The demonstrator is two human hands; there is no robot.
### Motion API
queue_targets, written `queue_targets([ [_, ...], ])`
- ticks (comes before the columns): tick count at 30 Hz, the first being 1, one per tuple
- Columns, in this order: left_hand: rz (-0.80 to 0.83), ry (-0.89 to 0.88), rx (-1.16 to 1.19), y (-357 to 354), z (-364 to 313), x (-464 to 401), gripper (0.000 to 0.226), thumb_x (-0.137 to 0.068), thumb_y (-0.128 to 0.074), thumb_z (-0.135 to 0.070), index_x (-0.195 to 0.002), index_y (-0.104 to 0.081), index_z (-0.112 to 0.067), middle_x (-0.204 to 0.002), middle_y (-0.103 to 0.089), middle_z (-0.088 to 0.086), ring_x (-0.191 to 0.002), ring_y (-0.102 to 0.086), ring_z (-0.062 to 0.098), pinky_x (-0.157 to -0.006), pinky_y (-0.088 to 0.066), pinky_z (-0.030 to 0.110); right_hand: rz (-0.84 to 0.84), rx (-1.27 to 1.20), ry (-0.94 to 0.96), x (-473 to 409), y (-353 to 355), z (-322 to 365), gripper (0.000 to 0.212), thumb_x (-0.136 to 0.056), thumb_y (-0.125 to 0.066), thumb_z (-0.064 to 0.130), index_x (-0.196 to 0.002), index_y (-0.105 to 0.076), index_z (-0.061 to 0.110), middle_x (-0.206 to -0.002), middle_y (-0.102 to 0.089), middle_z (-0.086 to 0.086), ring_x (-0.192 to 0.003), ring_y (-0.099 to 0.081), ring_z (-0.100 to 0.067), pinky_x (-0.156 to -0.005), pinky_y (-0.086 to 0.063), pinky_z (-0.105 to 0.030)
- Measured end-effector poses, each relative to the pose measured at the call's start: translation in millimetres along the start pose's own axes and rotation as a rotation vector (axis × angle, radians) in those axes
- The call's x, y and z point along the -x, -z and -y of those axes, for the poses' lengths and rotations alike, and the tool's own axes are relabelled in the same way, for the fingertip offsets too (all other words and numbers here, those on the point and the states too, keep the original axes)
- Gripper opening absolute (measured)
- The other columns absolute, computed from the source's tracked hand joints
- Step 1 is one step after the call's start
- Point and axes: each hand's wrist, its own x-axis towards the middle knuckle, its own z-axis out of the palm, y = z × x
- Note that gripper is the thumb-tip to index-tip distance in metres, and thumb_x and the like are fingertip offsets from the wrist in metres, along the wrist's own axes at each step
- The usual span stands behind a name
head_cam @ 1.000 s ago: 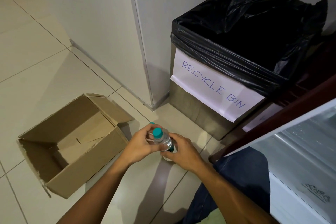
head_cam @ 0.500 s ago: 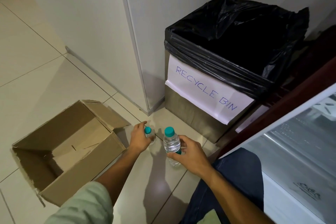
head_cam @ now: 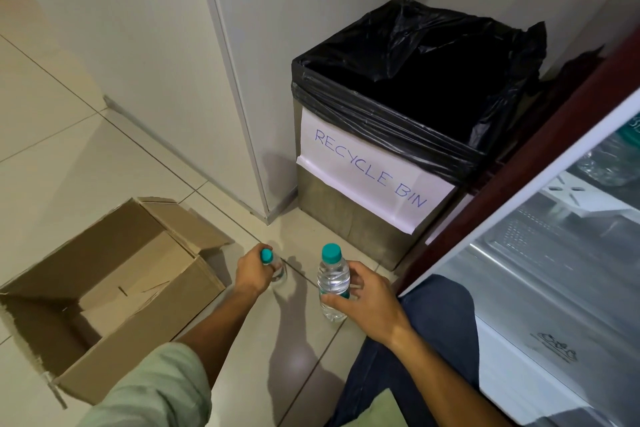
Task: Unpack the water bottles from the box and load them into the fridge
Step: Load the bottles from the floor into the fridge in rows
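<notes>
I see the cardboard box (head_cam: pixel 114 295) open on the tiled floor (head_cam: pixel 62 156), nothing visible inside. My left hand (head_cam: pixel 252 272) has its fingers clamped on one clear ribbed teal-capped bottle (head_cam: pixel 277 269) by the box, my right hand (head_cam: pixel 363 295) wrapped round a second bottle (head_cam: pixel 333 279). The black-lined recycle bin (head_cam: pixel 398 135) looks dark inside; the open fridge (head_cam: pixel 554 270) at right holds clear bottles up top.

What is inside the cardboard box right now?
The cardboard box shows only bare cardboard and inner flaps, no bottles. Its near wall hides part of the floor inside.

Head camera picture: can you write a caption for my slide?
Each hand, left hand and right hand, holds a water bottle beside the cardboard box.
</notes>
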Motion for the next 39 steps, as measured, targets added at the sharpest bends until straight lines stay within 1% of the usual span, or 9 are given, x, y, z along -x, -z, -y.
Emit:
queue_targets([
  [3,0.015,-0.067,0.043,6.8,0.7,15.0,0.045,-0.085,-0.074,-0.016,-0.127,-0.058,-0.013,-0.125,-0.061,0.006,-0.109,-0.058,0.019,-0.099,-0.049,0.038,-0.012,-0.011,0.012,1.5,4.0,3.2,0.048,-0.073,-0.085,0.041,-0.114,-0.062,0.046,-0.113,-0.070,0.023,-0.108,-0.066,0.000,-0.097,-0.056,-0.031],
  [7,0.011,-0.187,0.067,21.8,-13.0,41.9,0.042,-0.084,-0.075,-0.023,-0.123,-0.061,-0.017,-0.114,-0.063,-0.004,-0.097,-0.059,0.010,-0.085,-0.049,0.024,-0.035,-0.025,0.035,7.3,12.9,10.3,0.052,-0.073,-0.085,0.041,-0.120,-0.062,0.041,-0.112,-0.071,0.019,-0.104,-0.068,-0.003,-0.093,-0.058,-0.035],
  [12,-0.008,-0.282,0.146,46.3,-47.2,85.9,0.026,-0.092,-0.065,-0.037,-0.116,-0.057,-0.037,-0.100,-0.061,-0.024,-0.089,-0.059,-0.004,-0.069,-0.042,0.008,-0.060,-0.010,0.101,20.0,31.1,21.4,0.059,-0.072,-0.085,0.045,-0.125,-0.059,0.043,-0.113,-0.070,0.021,-0.103,-0.069,-0.002,-0.091,-0.058,-0.033],
  [15,-0.027,-0.344,0.192,57.9,-67.9,113.5,0.021,-0.092,-0.063,-0.040,-0.112,-0.059,-0.041,-0.101,-0.063,-0.025,-0.090,-0.059,-0.006,-0.070,-0.042,0.013,-0.047,-0.010,0.120,30.1,41.3,29.1,0.060,-0.071,-0.084,0.051,-0.125,-0.057,0.046,-0.114,-0.070,0.023,-0.103,-0.068,-0.001,-0.091,-0.058,-0.032],
  [20,0.015,-0.402,0.256,68.0,-94.1,150.6,0.020,-0.093,-0.060,-0.037,-0.110,-0.060,-0.047,-0.106,-0.063,-0.026,-0.096,-0.055,-0.015,-0.077,-0.042,0.020,0.030,-0.110,0.123,49.2,54.0,42.3,0.052,-0.073,-0.082,0.045,-0.119,-0.058,0.051,-0.120,-0.071,0.016,-0.111,-0.068,-0.007,-0.096,-0.056,-0.033],
  [26,0.083,-0.456,0.384,72.8,-120.8,182.5,0.027,-0.096,-0.056,-0.033,-0.122,-0.063,-0.031,-0.119,-0.066,-0.012,-0.117,-0.057,0.009,-0.100,-0.044,0.039,0.067,-0.224,0.146,75.3,75.4,60.0,0.054,-0.073,-0.087,0.036,-0.121,-0.061,0.042,-0.123,-0.070,0.012,-0.116,-0.066,-0.011,-0.091,-0.054,-0.021],
  [31,0.186,-0.518,0.470,70.3,-141.5,203.4,0.033,-0.092,-0.061,-0.042,-0.122,-0.061,-0.030,-0.118,-0.069,-0.006,-0.113,-0.063,0.011,-0.100,-0.046,0.038,0.044,-0.209,0.163,92.5,98.1,68.8,0.055,-0.081,-0.081,0.021,-0.129,-0.056,0.029,-0.125,-0.068,0.016,-0.118,-0.065,-0.006,-0.092,-0.053,-0.018],
  [35,0.227,-0.558,0.482,65.6,-158.3,214.6,0.036,-0.087,-0.059,-0.041,-0.120,-0.064,-0.027,-0.116,-0.070,0.000,-0.111,-0.064,0.017,-0.102,-0.047,0.047,0.004,-0.187,0.171,106.0,115.3,74.2,0.061,-0.077,-0.081,0.034,-0.132,-0.055,0.032,-0.128,-0.067,0.014,-0.119,-0.064,-0.009,-0.100,-0.053,-0.029],
  [39,0.235,-0.592,0.420,61.6,-181.9,225.9,0.043,-0.072,-0.068,-0.055,-0.112,-0.068,-0.042,-0.110,-0.071,0.001,-0.106,-0.063,0.027,-0.099,-0.048,0.055,-0.037,-0.160,0.200,117.9,131.1,77.7,0.057,-0.079,-0.081,0.031,-0.130,-0.056,0.032,-0.126,-0.068,0.015,-0.117,-0.065,-0.009,-0.097,-0.053,-0.026],
])
